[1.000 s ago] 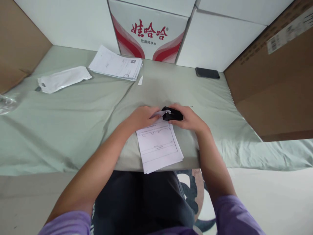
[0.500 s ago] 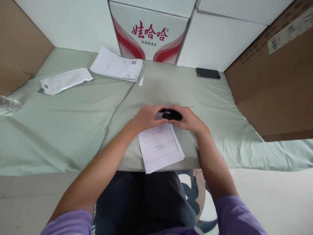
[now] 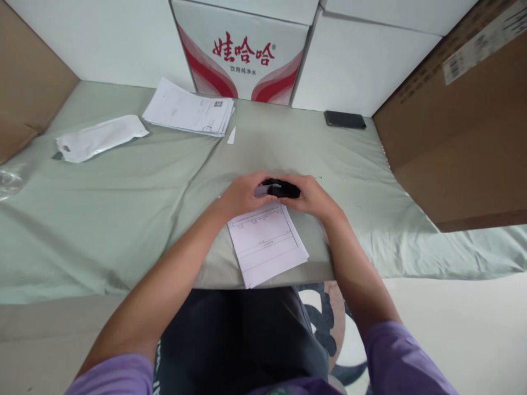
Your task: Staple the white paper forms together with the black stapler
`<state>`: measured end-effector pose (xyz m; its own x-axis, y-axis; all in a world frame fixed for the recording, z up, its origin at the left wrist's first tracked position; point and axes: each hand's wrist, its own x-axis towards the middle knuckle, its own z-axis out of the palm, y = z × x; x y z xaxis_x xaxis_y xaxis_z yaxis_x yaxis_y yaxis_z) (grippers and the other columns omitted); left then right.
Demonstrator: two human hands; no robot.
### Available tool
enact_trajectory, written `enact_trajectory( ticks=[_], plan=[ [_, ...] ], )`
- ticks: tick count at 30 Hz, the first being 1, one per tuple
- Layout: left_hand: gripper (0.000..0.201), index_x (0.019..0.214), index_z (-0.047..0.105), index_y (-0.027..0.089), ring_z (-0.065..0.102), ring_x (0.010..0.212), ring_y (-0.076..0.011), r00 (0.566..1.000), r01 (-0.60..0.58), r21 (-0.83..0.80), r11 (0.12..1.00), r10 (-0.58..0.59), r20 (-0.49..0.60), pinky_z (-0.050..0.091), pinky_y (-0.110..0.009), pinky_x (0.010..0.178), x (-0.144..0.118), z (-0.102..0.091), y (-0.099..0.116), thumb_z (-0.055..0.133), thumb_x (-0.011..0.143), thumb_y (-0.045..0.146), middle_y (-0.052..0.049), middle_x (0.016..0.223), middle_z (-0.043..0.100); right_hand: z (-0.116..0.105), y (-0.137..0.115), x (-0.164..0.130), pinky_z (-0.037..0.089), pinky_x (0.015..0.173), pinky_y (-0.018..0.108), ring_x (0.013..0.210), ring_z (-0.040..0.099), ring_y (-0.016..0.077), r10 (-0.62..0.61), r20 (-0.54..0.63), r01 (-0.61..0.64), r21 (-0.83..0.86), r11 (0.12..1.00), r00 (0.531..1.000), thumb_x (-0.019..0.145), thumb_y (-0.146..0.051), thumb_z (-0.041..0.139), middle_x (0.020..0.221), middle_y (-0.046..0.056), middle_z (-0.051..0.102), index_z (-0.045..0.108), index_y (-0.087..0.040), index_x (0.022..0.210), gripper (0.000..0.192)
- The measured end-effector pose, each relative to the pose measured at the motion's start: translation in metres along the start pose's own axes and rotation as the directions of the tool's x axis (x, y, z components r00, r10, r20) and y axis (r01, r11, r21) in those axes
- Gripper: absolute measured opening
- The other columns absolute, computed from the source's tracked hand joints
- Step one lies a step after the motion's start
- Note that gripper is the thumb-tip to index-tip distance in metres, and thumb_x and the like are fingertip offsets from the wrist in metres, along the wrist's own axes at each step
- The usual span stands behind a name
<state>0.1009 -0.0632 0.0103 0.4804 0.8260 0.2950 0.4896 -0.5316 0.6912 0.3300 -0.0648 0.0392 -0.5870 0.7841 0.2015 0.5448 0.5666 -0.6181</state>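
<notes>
My left hand (image 3: 239,196) and my right hand (image 3: 310,196) meet over the top edge of a thin stack of printed sheets (image 3: 267,244) lying at the near edge of the green-covered table (image 3: 123,192). My right hand grips a small black stapler (image 3: 284,189). The fingers of my left hand pinch the upper corner of the sheets at the stapler's mouth and also touch the stapler's front end. Most of the stapler is hidden by my fingers.
A second pile of papers (image 3: 188,108) and a white plastic pouch (image 3: 99,137) lie at the back left. A black phone (image 3: 345,119) rests at the back right. White and printed boxes (image 3: 242,52) line the back, and cardboard boxes (image 3: 457,126) stand on both sides.
My left hand has closed in onto the stapler's front, covering the lifted paper corner that showed before. The hands and sheets stay in the same spot; the view has shifted slightly.
</notes>
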Motion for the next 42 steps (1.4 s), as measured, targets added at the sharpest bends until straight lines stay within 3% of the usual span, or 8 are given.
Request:
enact_trajectory(
  ticks=[11,22,32,42],
  plan=[
    [0.045,0.120,0.064,0.022,0.070,0.101,-0.0268,0.999,0.024,0.084,0.996,-0.026,0.028,0.051,-0.040,0.090,-0.002,-0.002,0.002,0.071,0.083,0.046,-0.008,0.113,0.075,0.001,-0.002,0.000,0.048,0.079,0.034,0.096,0.068,0.0254,0.022,0.017,-0.022,-0.038,0.999,1.000,0.083,-0.034,0.072,0.111,0.006,0.075,0.067,-0.024,0.125,0.043],
    [0.038,0.116,0.066,0.020,0.070,0.098,-0.0266,0.999,0.012,0.096,0.995,-0.015,0.029,0.049,-0.039,0.088,0.000,-0.001,0.003,0.069,0.086,0.042,-0.008,0.109,0.076,0.002,0.000,0.001,0.046,0.079,0.033,0.097,0.068,0.0249,0.022,0.019,-0.021,-0.053,0.998,1.000,0.085,-0.032,0.070,0.113,0.006,0.074,0.065,-0.023,0.127,0.043],
    [0.032,0.110,0.067,0.023,0.069,0.090,-0.0235,1.000,0.023,0.176,0.984,-0.023,0.001,0.034,-0.048,0.107,-0.001,0.000,0.003,0.061,0.089,0.047,-0.004,0.104,0.077,0.003,-0.003,0.002,0.045,0.075,0.032,0.089,0.067,0.0230,-0.014,0.014,0.015,-0.035,0.999,1.000,0.089,-0.036,0.067,0.105,0.006,0.075,0.069,-0.023,0.123,0.036],
    [0.032,0.107,0.068,0.023,0.069,0.090,-0.0241,0.998,0.063,0.188,0.980,-0.057,-0.041,0.039,-0.045,0.101,0.003,0.009,-0.001,0.064,0.087,0.047,-0.005,0.100,0.077,0.002,0.003,0.002,0.046,0.078,0.033,0.095,0.067,0.0245,0.014,-0.007,-0.014,-0.061,0.998,1.000,0.088,-0.036,0.068,0.110,0.005,0.076,0.070,-0.026,0.124,0.037]
  ],
)
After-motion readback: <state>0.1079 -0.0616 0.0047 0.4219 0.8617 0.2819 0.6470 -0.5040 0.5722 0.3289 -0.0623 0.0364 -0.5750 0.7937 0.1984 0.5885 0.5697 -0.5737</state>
